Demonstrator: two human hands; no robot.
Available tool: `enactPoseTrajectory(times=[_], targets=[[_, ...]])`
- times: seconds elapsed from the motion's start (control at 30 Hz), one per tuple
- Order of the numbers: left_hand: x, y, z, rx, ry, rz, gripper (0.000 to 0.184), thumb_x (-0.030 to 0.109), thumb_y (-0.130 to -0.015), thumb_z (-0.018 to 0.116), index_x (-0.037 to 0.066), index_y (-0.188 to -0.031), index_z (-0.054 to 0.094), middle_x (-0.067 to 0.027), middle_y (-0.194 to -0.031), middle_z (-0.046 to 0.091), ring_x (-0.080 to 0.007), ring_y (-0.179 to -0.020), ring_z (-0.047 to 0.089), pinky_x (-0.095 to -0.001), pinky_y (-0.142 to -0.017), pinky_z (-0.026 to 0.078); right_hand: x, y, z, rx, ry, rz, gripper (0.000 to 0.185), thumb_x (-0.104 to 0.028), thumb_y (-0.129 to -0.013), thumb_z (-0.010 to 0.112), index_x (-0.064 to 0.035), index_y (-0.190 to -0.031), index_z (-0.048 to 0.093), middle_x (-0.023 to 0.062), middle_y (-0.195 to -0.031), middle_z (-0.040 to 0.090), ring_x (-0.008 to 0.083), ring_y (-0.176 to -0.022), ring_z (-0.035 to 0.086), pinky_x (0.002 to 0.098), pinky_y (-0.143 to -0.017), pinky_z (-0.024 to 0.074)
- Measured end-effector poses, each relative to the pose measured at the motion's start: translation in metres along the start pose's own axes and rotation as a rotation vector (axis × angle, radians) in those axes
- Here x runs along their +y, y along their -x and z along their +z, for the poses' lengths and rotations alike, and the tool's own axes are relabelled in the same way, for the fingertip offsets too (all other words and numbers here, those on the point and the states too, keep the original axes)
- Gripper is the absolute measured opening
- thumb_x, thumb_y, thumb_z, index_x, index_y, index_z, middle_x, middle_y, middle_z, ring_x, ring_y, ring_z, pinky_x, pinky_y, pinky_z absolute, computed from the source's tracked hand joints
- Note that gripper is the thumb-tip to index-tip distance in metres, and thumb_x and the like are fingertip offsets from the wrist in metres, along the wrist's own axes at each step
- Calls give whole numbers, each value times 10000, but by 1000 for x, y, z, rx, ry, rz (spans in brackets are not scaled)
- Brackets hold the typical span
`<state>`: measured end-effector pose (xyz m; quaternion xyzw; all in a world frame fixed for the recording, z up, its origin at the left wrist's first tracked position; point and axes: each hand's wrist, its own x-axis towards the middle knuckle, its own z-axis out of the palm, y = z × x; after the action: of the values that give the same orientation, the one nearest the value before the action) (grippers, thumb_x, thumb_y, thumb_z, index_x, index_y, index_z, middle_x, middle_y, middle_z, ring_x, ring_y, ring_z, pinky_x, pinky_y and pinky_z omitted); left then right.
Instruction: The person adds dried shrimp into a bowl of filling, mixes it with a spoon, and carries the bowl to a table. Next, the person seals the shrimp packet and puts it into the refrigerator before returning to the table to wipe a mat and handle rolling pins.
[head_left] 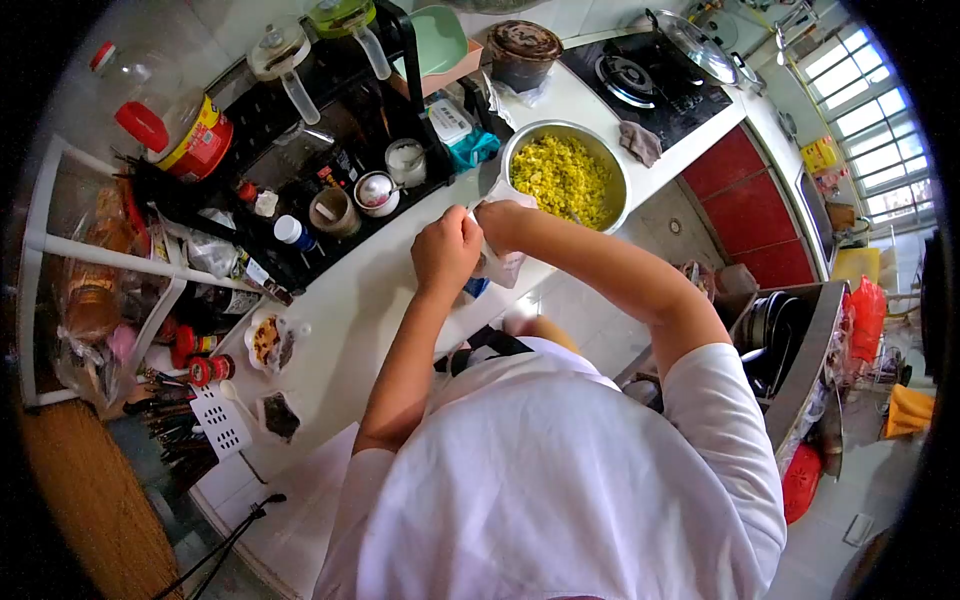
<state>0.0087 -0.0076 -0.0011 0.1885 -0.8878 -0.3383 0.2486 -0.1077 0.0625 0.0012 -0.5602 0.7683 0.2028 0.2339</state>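
Note:
Both of my hands are close together over the edge of the white counter (345, 290). My left hand (445, 248) is a closed fist on a thin translucent plastic bag (502, 268). Fingers curled, my right hand (505, 222) grips the same bag just beside it, and the bag hangs down between and below them. Right behind my right hand stands a steel bowl (622, 190) filled with chopped yellow-green food (562, 175). A small blue item (476, 287) shows partly beneath the hands; what it is I cannot make out.
A black rack (425, 130) with seasoning jars stands left of the bowl. Behind it are a lidded dark pot (522, 55) and a gas stove (640, 85). A brown cloth (640, 143) lies right of the bowl. A small plate (268, 343) sits at the counter's left.

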Motion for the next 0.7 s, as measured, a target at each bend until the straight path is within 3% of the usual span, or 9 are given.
enactPoseTrajectory(times=[0.03, 0.07, 0.13, 0.7], targets=[[1, 2, 0, -11, -7, -12, 163, 182, -808, 499, 47, -717, 501, -199, -630, 560, -409, -606, 551, -495, -520, 399, 1, 1, 4, 117, -57, 25, 325, -146, -616, 707, -94, -934, 665, 148, -1002, 628, 275, -971, 591, 359, -783, 496], [2, 1, 2, -6, -4, -19, 163, 182, -808, 499, 47, -717, 501, -199, -630, 560, -409, -606, 551, -495, -520, 399, 5, 1, 6, 112, -50, 21, 325, -146, -616, 707, -94, -934, 665, 148, -1002, 628, 275, -971, 591, 359, -783, 496], [0, -6, 3, 13, -12, -33, 169, 182, -807, 494, 45, -707, 492, -200, -631, 558, -409, -609, 549, -494, -519, 396, 15, -7, 1, 121, -26, -179, 245, -150, -628, 670, -63, -856, 652, 151, -908, 645, 311, -845, 620, 386, -733, 492], [38, -7, 55, -26, -214, -81, 148, 203, -797, 501, 70, -765, 556, -166, -698, 616, -377, -641, 592, -500, -583, 459, 49, 0, 29, 183, -126, -277, 223, -135, -635, 654, -57, -844, 650, 148, -875, 648, 315, -827, 621, 391, -720, 493]])
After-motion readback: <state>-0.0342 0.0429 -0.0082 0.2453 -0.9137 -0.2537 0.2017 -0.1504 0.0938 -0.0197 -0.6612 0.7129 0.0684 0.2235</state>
